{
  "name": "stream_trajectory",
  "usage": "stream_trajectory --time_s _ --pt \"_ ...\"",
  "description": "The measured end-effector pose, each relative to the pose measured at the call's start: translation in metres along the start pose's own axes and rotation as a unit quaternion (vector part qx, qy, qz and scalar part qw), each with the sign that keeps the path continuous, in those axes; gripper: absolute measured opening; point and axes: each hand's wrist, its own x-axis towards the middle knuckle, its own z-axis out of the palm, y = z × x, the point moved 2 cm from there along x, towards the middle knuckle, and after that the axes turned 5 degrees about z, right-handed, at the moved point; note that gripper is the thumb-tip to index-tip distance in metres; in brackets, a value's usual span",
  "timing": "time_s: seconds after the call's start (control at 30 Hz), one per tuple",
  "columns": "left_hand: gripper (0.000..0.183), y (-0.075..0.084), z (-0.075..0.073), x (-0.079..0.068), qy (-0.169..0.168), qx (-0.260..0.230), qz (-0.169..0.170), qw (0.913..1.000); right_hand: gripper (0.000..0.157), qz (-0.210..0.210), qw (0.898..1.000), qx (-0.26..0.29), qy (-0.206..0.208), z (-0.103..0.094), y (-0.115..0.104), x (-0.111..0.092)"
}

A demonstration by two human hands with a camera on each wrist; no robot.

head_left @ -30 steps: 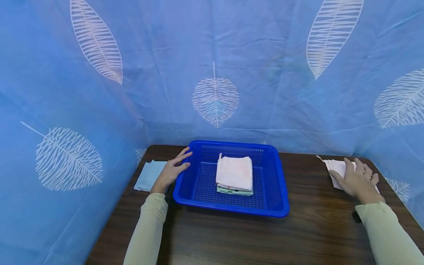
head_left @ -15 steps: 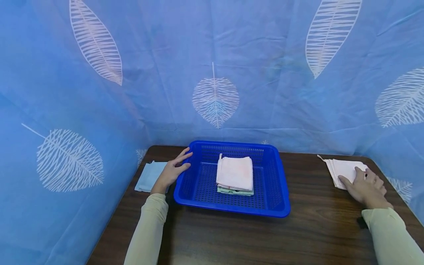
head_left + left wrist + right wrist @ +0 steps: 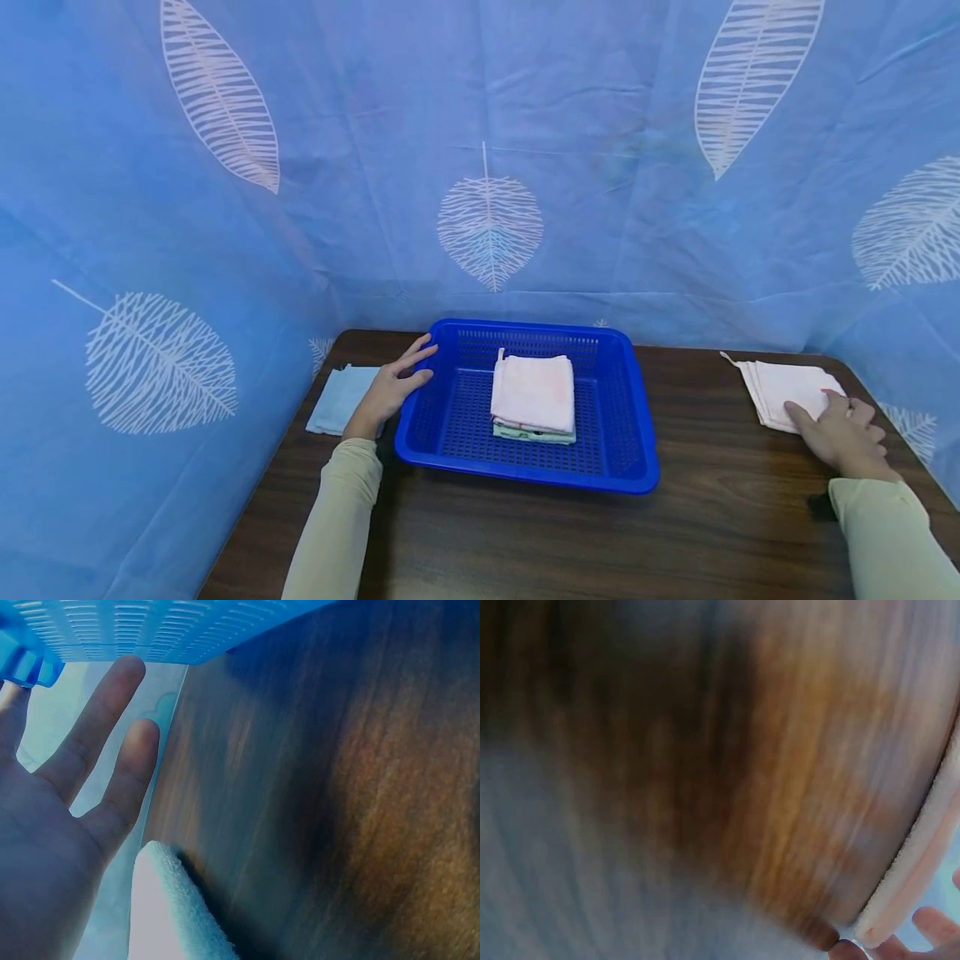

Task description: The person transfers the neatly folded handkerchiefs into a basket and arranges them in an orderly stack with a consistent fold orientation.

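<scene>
The left hand (image 3: 386, 392) has a wide grip, its fingers spread against the left side of a slotted blue plastic basket (image 3: 525, 473). A square-folded light blue cloth (image 3: 339, 402), fuzzy along its edge, lies beside it. The right hand (image 3: 846, 433) touches the near right corner of a folded white cloth (image 3: 783, 385) with a looped cord, on the wood-grained surface (image 3: 525, 542); whether its grip pinches that cloth I cannot tell. Inside the basket, a whitish-pink folded cloth (image 3: 532, 390) tops a patterned green one (image 3: 532, 434).
</scene>
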Motion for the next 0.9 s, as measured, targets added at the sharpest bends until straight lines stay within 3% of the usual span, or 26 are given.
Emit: stream_trajectory --time_s 0.23,0.53,0.67,0.9 --pt "0.044 0.001 -0.001 0.0 0.002 0.003 0.003 1.0 0.108 0.02 1.0 0.007 -0.001 -0.008 0.005 0.005" --pt "0.045 0.003 -0.002 0.0 0.003 0.006 0.007 1.0 0.103 0.029 0.999 -0.025 -0.027 -0.018 0.003 0.01" --pt "0.045 0.003 -0.002 -0.001 0.004 0.007 0.007 0.9999 0.106 0.057 0.997 -0.021 -0.043 -0.019 -0.001 0.009" --pt "0.046 0.004 -0.001 -0.002 0.001 0.009 0.006 0.9999 0.112 0.092 0.995 -0.013 -0.022 -0.018 -0.005 0.008"
